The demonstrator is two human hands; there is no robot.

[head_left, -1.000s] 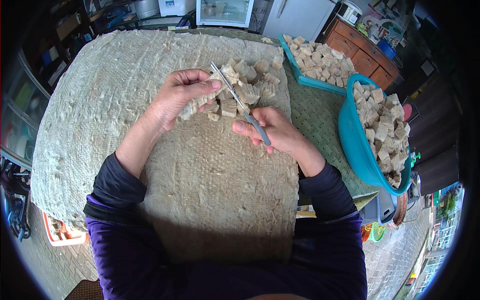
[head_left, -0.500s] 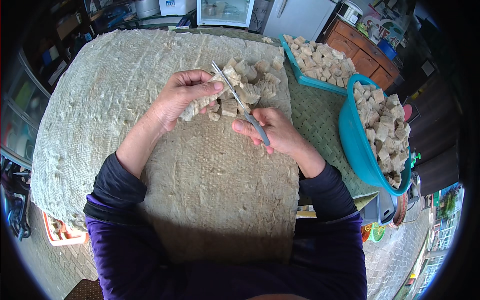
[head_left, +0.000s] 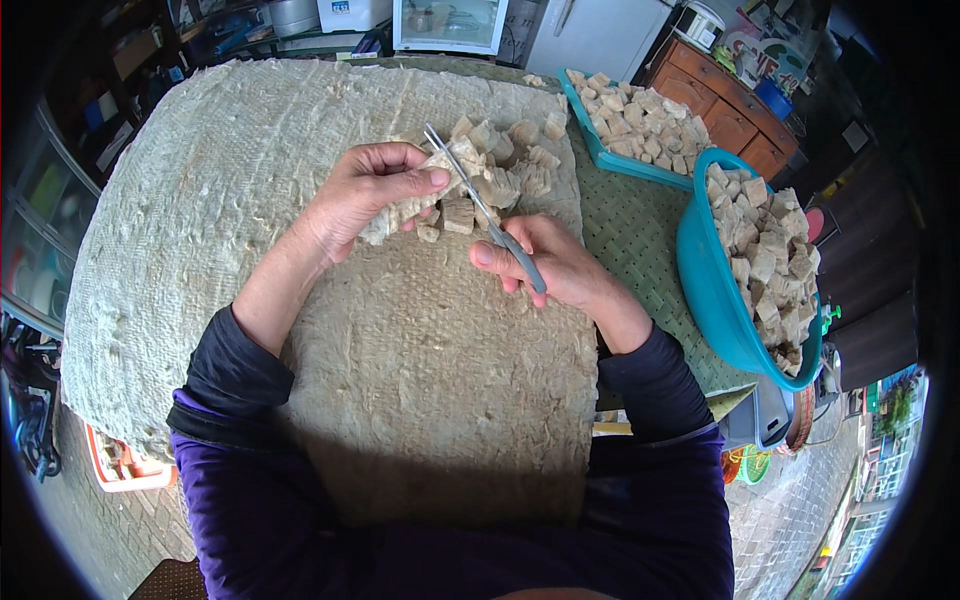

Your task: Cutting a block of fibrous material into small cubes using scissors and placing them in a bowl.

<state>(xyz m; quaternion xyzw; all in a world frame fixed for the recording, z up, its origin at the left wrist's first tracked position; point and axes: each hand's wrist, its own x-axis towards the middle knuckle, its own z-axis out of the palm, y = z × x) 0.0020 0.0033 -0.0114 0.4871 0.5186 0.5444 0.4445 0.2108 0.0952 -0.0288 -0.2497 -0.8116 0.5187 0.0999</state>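
My left hand (head_left: 365,190) pinches a strip of beige fibrous matting (head_left: 393,217), thumb on top, with its far end sticking out past the fingers. In my right hand (head_left: 562,262) is a pair of scissors (head_left: 516,255) with grey handles. Their blades slant up and left across the far end of the strip and look nearly closed. Right behind the blades lies a loose heap of cut beige chunks (head_left: 497,187). Everything is over a thick, pale, rough fibrous mat (head_left: 450,350) that covers most of the table.
On the right, a teal basin (head_left: 700,290) holds many beige chunks. Behind it a teal tray (head_left: 612,163) is piled with more, on a green woven tabletop (head_left: 630,225). A wooden cabinet (head_left: 700,85) and fridge (head_left: 600,40) stand beyond. An orange-rimmed crate (head_left: 135,482) sits low left.
My right hand and the scissors have shifted very slightly right and down at the handle. The gap between the blades looks narrower. My left hand stays nearly in place.
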